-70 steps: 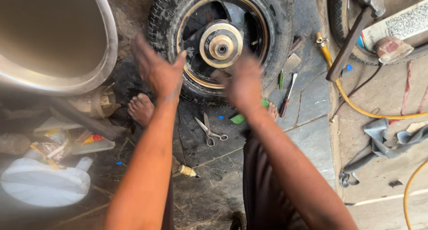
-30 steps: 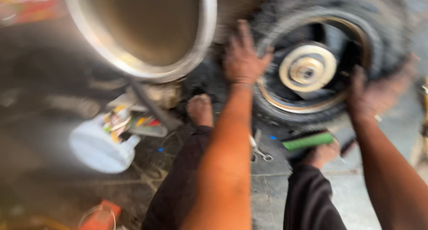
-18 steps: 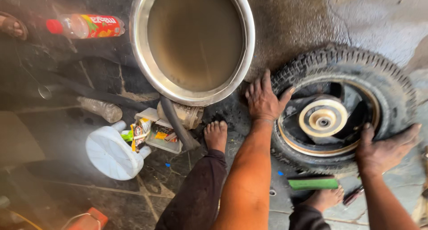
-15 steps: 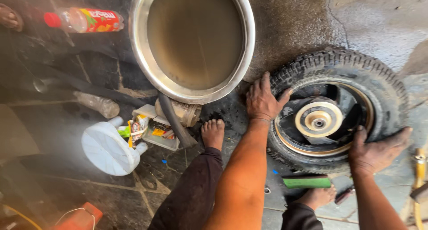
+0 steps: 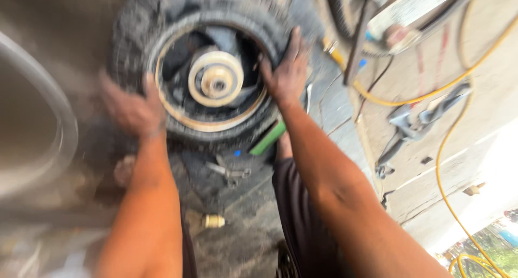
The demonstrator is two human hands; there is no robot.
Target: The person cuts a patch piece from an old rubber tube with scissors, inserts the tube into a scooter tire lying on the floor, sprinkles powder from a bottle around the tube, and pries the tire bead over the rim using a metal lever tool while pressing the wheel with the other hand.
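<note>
The wheel point(image 5: 213, 76) lies flat on the grimy floor point(image 5: 237, 202) in front of the person's knees, hub side up, with both hands set against it on opposite sides. The left hand point(image 5: 132, 108) is blurred; it rests spread over the tyre's left shoulder, and whether its fingers curl under the rubber cannot be told. The right hand point(image 5: 288, 73) lies open on the right shoulder, fingers pointing up along the tread — pressing flat rather than closed round anything. Risks, as judged from this view: the palms look oily and the rubber dirty, so a hand could slide off under load and strike the rim edge; fingertips near the gap between tyre and rim could be pinched if the bead shifts. Pliers point(image 5: 229, 173) and a small brass fitting point(image 5: 213, 220) lie loose on the floor just below the wheel, and a green-handled tool point(image 5: 268, 138) is tucked partly beneath its lower right edge — any of these could be knocked or knelt upon. A yellow hose point(image 5: 448, 165) trails over the concrete to the right, well apart from the hands. Condition of the wheel: small, thick, knobbly black tyre, worn and dusty; dark spoked rim with a brownish ring at the inner edge; pale metal hub at the centre, slightly above the middle. A large metal basin point(image 5: 51, 132) stands just left of it.
</note>
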